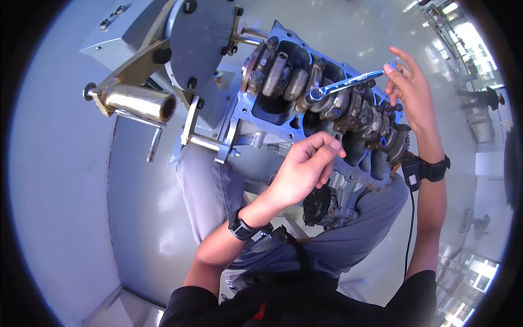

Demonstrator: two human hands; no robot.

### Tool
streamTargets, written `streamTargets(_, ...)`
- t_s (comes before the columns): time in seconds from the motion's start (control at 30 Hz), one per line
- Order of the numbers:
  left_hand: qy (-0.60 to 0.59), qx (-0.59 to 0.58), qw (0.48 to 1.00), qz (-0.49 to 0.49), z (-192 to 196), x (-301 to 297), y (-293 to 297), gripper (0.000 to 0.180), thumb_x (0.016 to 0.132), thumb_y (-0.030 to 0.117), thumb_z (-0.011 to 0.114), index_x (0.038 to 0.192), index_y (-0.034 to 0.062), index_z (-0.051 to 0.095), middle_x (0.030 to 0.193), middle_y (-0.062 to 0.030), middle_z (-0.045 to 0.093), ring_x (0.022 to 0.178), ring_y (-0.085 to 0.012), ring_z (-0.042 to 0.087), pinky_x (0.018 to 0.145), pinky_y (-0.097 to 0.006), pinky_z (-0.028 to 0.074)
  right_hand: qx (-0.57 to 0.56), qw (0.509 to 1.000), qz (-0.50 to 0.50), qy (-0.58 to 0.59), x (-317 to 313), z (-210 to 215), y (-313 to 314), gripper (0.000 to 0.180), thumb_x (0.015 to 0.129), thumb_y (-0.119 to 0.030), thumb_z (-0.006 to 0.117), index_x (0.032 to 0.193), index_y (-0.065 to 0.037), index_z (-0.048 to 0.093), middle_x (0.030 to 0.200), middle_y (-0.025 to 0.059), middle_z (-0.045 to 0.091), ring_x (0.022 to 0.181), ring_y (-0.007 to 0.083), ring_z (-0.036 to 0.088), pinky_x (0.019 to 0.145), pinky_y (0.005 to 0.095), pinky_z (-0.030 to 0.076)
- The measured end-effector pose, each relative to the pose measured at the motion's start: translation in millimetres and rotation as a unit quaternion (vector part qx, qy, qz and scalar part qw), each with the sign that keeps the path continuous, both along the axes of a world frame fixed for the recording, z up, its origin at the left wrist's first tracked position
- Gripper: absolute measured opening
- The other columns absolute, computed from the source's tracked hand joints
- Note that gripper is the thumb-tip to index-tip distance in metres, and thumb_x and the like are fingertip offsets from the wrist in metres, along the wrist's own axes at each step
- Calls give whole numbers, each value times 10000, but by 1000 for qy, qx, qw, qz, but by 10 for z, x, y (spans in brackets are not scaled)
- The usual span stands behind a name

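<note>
A blue-silver combination wrench (354,82) lies slantwise over an upturned engine block (248,109). Its ring end sits over a bolt on a bearing cap near the middle of the crankshaft (297,84). At the wrench's far end, my right hand (414,95) pinches the handle by the thumb, with the index finger stretched out. My left hand (305,169) is closed above the block's near edge, thumb laid against curled fingers. Nothing shows in it. A blue-ringed bolt head (383,142) is visible farther right along the crankshaft.
The block is mounted on a stand with a round grey plate (199,41). A metal tube (141,102) and a crank handle (154,144) jut out at left. A dark round part (318,206) hangs below the block, between my knees. A cable (409,234) runs down from my right wristband.
</note>
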State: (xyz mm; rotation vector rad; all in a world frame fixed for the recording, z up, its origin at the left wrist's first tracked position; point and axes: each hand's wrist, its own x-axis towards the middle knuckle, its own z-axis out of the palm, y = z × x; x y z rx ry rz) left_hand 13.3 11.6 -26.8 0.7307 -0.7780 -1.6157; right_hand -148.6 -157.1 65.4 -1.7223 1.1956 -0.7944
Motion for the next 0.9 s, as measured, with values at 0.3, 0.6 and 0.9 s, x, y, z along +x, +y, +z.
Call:
streamTargets(0.3,10,-9,1000,21,23,47,5,257,941,250,434,872,26,542,503,15,413,432,-55,361,427,-201,291,78,990,34,-112,512,53,-460,535,782,-87,651,1235,29,391,827,73,563,666,127,553,580,244,471)
streamTargets(0.6,10,-15,1000,22,41,25,51,258,938,249,440,868,24,546,511,20,403,439,-54,362,420,-201,301,137,975,159,-75,1289,110,-222,347,777,-127,672,1048,23,517,695,18,511,576,83,509,489,228,422)
streamTargets(0.9,-3,-30,999,22,62,32,76,239,939,221,437,852,23,540,511,23,411,431,-43,357,413,-201,291,20,942,323,94,1487,104,438,379,835,-143,613,1146,39,498,921,100,601,571,122,560,535,262,493)
